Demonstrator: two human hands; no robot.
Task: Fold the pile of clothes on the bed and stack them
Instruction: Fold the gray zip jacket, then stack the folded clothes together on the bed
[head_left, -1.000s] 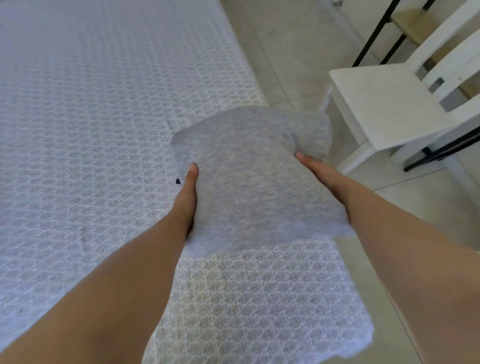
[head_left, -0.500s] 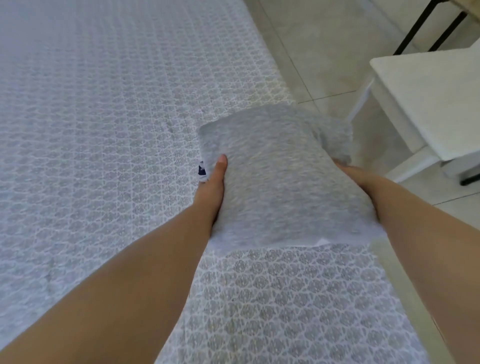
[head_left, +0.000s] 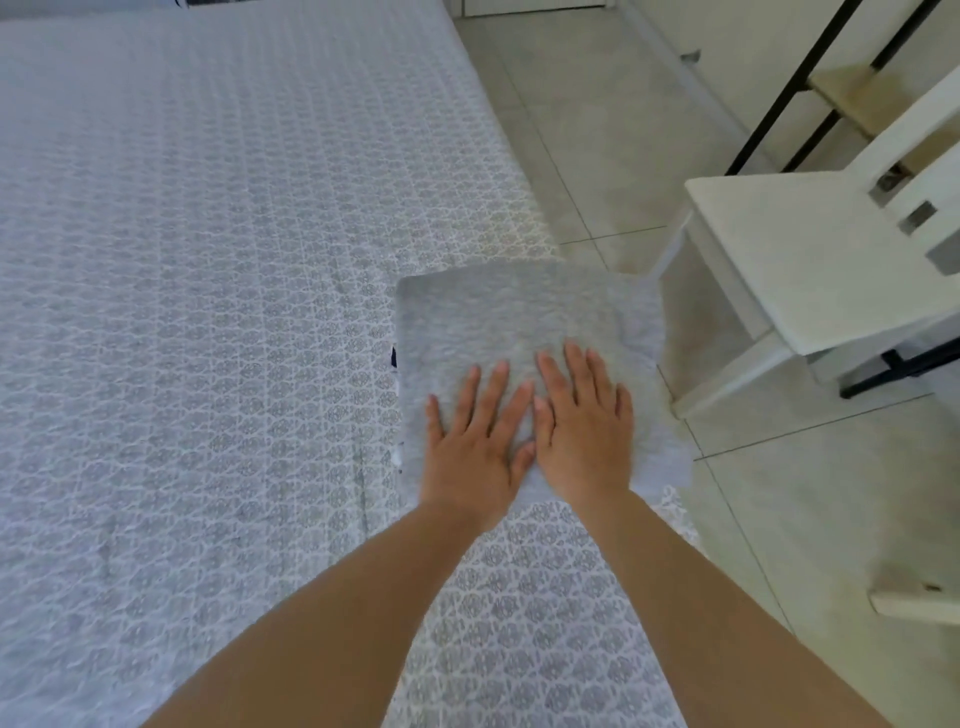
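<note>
A wide bed covered in a pale, lace-patterned spread fills most of the view, running from the far left down to the near edge. To its right lies a light tiled floor, and on that floor stands a white chair just beside the bed's right edge, with black metal bars behind it. At the right edge of the bed lies a folded grey garment, roughly square, its right side reaching over the edge of the mattress toward the chair; a dark bit of fabric shows at its left side, too small to tell what it is. Both bare forearms reach in from below. The left hand and the right hand lie flat on the near half of the garment, palms down, fingers straight and slightly spread, the two hands touching side by side.
</note>
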